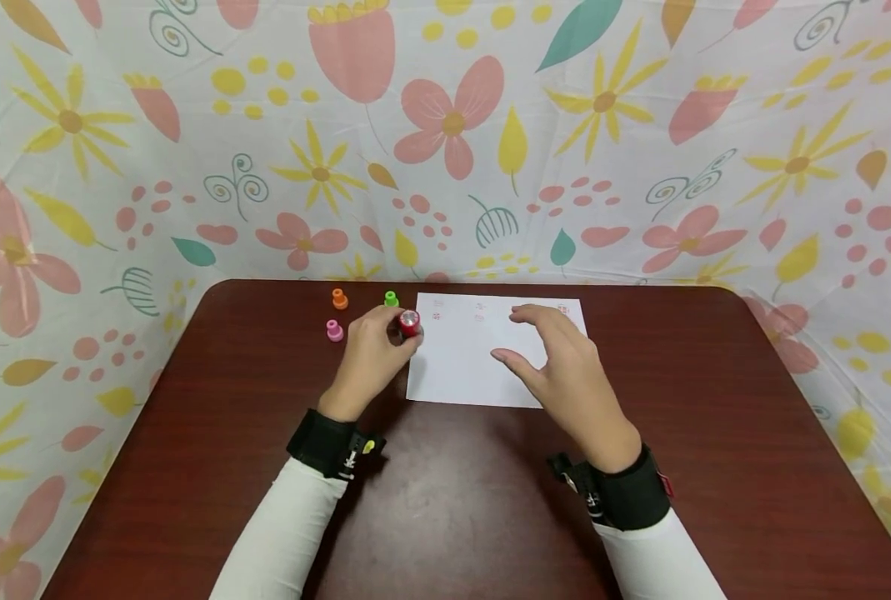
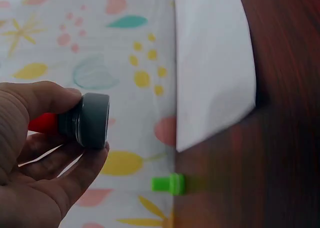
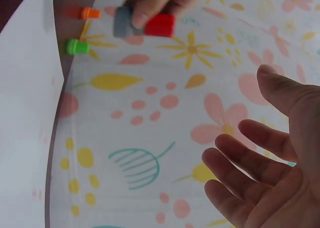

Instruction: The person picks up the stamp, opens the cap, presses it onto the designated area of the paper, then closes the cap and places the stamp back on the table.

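Note:
My left hand (image 1: 370, 358) pinches a red stamp (image 1: 410, 323) between thumb and fingers, above the left edge of a white sheet of paper (image 1: 468, 367). In the left wrist view the stamp's wide dark grey end (image 2: 94, 120) points away from the palm. My right hand (image 1: 573, 383) hovers over the paper's right side, thumb and fingers spread, holding nothing. Small faint red prints (image 1: 480, 307) run along the sheet's upper part. Just behind the left hand stands a small green stamp-like piece (image 1: 391, 298); beside it are an orange one (image 1: 340, 298) and a pink one (image 1: 335, 331).
Everything lies on a dark reddish-brown table (image 1: 445, 500) with rounded far corners. A flower-patterned cloth (image 1: 453, 208) hangs behind the table and at its sides. Black straps (image 1: 628, 492) with cameras sit on both wrists.

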A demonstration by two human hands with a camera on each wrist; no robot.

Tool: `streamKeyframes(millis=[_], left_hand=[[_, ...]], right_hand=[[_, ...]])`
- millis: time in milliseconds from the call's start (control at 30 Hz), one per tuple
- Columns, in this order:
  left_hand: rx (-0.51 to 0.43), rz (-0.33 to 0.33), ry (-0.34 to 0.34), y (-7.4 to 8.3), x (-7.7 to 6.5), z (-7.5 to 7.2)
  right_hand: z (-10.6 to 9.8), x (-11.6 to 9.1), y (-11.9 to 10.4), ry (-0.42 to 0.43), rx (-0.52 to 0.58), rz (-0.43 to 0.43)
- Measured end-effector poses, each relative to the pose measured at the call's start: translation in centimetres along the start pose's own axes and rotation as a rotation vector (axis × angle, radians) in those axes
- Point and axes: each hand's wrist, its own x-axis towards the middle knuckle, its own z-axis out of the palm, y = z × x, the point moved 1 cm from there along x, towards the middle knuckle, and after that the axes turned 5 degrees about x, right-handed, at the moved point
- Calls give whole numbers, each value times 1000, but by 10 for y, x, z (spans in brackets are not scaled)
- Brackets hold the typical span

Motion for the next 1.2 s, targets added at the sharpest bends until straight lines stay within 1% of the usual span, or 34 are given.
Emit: streamKeyframes(millis=[133, 233, 367, 467, 567, 733, 967, 1200], left_hand=[[48, -8, -9, -17, 8, 3], [74, -20, -28, -28, 14, 7], [87, -75, -72, -42, 19, 12], [83, -122, -110, -49, 22, 15], [71, -148, -141, -53, 24, 16], [67, -168, -166, -56, 28, 18], [93, -185, -194, -64, 30, 23], [87, -195, -194, -70, 30, 26]], right_hand=[[-5, 1, 4, 1, -15, 9], [-8, 2, 5, 2, -20, 15], [-9, 1, 4, -19, -18, 19], [-9, 0, 3, -46, -19, 25], [-9, 0, 3, -56, -22, 30], [-11, 0, 4, -60, -25, 19], [-12, 1, 5, -72, -37, 25], [-11, 1, 8, -83, -37, 35]])
